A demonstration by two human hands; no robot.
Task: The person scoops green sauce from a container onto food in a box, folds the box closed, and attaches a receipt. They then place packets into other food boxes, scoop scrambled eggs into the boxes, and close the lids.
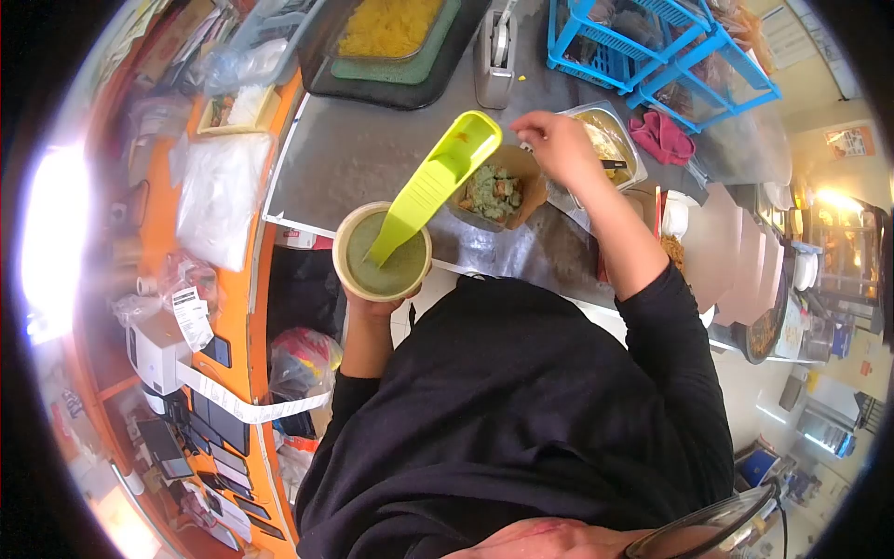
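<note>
My left hand (380,306) is wrapped around the underside of a round tub (341,270) of green sauce (386,265). A lime-green, long utensil with a hollow end (438,182) leans out of the tub, its narrow end in the sauce. My right hand (559,144) hovers just above and right of an open brown paper food box (531,191), fingers curled together; anything between them is too small to see. Inside the box lies food coated in green sauce (492,194). A metal pan of pale food (603,140) with a black-handled utensil is partly behind my right hand.
Shredded yellow food (386,28) sits in a tray at the back. A tape dispenser (495,56), blue plastic baskets (633,47) and a pink cloth (661,137) stand behind. Stacked cartons (731,247) are right; an orange counter (237,307) with a receipt printer (158,359) is left.
</note>
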